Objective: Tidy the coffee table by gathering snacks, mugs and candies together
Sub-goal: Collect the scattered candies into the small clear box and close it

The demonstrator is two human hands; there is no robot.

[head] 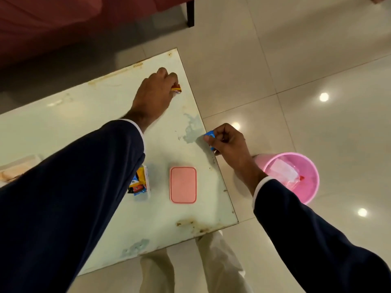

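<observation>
Red-and-yellow candy [176, 88]: small wrapped piece, pinched in the left hand [155, 92] near the tabletop's [84, 123] far right corner.
Blue candy [209, 136]: small wrapped piece, pinched in the right hand [227, 142] at the right edge.
Clear tub [146, 182]: holds assorted wrapped snacks, left of the pink lid [183, 185] lying flat.

Glossy cream tiled floor [296, 49] mirrors 4 ceiling lights; a dark red sofa [53, 22] with a black leg [190, 12] stands beyond the worn pale bench [63, 123]
</observation>
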